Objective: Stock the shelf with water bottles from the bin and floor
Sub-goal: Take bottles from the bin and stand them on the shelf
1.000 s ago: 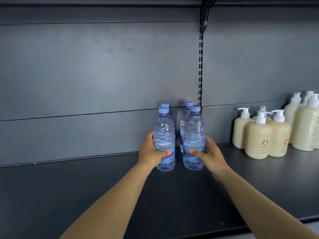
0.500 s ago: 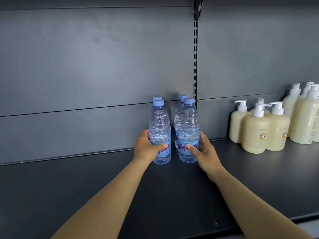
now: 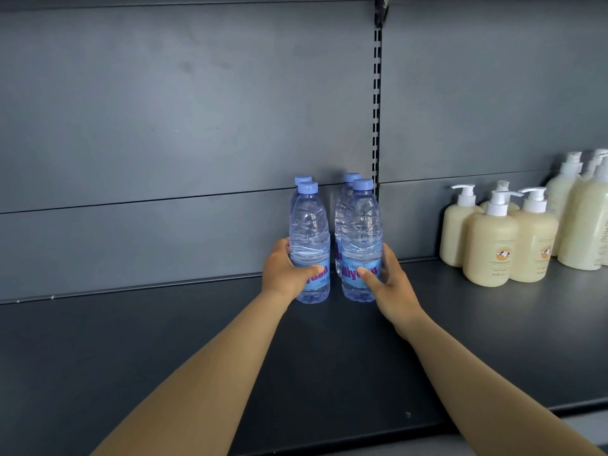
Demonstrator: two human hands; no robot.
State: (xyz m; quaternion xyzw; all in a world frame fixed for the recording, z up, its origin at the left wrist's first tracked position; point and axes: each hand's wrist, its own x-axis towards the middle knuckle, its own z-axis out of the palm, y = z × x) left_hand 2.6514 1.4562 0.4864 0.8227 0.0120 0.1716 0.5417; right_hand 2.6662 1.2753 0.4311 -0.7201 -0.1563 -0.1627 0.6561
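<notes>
Water bottles, four, upright on shelf (image 3: 164, 357), just left of slotted upright (image 3: 377, 126).

Front pair gripped: left hand (image 3: 285, 274) curled round front-left bottle (image 3: 310, 238), right hand (image 3: 391, 284) curled round front-right bottle (image 3: 362, 238); rear pair (image 3: 349, 192) directly behind, near back panel. Risk: toppling into rear pair if pushed back too hard or released off-balance, given tall narrow bodies. Clear ribbed plastic, pale blue caps, blue labels with purple lettering. Pump bottles (image 3: 490, 245) well right of upright.
</notes>
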